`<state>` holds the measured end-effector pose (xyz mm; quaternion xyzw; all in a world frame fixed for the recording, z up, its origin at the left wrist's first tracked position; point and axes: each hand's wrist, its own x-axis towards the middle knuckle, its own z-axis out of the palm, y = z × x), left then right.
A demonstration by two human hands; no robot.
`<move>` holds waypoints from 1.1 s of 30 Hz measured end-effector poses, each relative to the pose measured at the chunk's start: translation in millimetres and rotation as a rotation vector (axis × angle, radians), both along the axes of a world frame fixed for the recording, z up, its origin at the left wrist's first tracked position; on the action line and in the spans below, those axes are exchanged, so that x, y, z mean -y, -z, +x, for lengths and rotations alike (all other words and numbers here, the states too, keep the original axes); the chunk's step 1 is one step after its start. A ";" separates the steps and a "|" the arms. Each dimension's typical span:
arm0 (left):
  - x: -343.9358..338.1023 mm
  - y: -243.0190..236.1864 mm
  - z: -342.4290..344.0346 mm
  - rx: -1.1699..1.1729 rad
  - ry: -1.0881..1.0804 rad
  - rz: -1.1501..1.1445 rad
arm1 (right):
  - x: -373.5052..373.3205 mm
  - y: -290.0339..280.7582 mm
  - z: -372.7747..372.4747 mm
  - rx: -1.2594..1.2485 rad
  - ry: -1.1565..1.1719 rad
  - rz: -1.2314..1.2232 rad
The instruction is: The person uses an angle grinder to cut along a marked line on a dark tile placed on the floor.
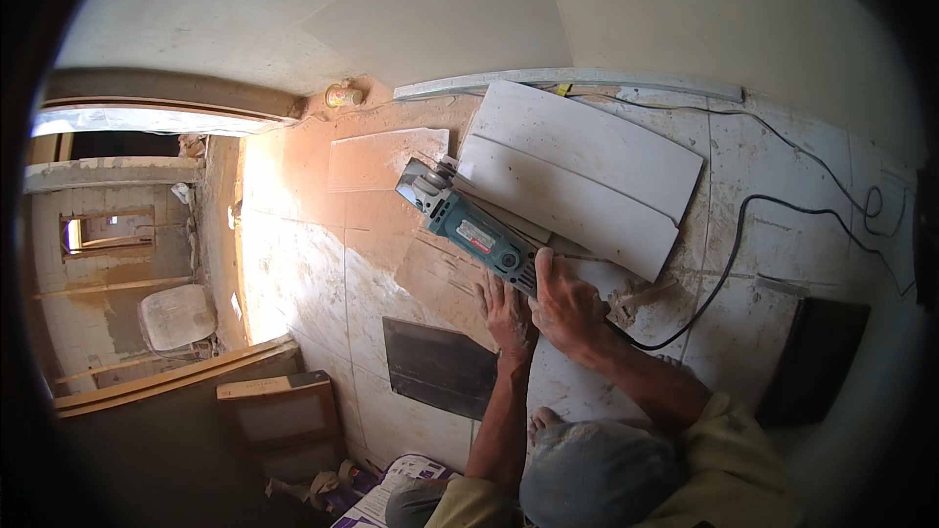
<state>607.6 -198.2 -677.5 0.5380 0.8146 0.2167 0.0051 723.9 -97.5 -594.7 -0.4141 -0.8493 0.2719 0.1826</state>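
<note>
A teal angle grinder [479, 233] lies diagonally in front of me, its disc and guard [423, 186] at the far left end. My right hand [567, 305] is closed around the rear of its body, where the black power cord comes out. Just left of it, my left hand [507, 318] rests with outstretched fingers beside the grinder's lower side, on a brownish dusty tile [437, 272]; its fingertips are partly hidden. The grinder's head is next to the left edge of a stack of white tiles [587, 171]. Whether the disc touches a tile is too small to tell.
A dusty tile piece [386, 158] lies beyond the disc. A dark tile [440, 364] lies near my left forearm; another dark slab [812, 360] stands at right. The black cord [736, 235] loops rightward. A metal bar [626, 81] runs along the wall. Boxes [279, 418] stand lower left.
</note>
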 end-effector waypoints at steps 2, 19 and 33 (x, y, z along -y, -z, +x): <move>3.4 1.1 -0.3 0.040 0.023 -0.014 | 1.1 3.6 -3.4 0.006 0.028 0.043; 3.3 -12.7 -10.2 0.053 0.081 -0.062 | 7.3 -7.6 -14.2 0.074 0.022 0.058; 4.8 -6.1 -11.2 0.071 0.082 -0.027 | 6.5 -11.0 -17.3 0.071 0.010 -0.091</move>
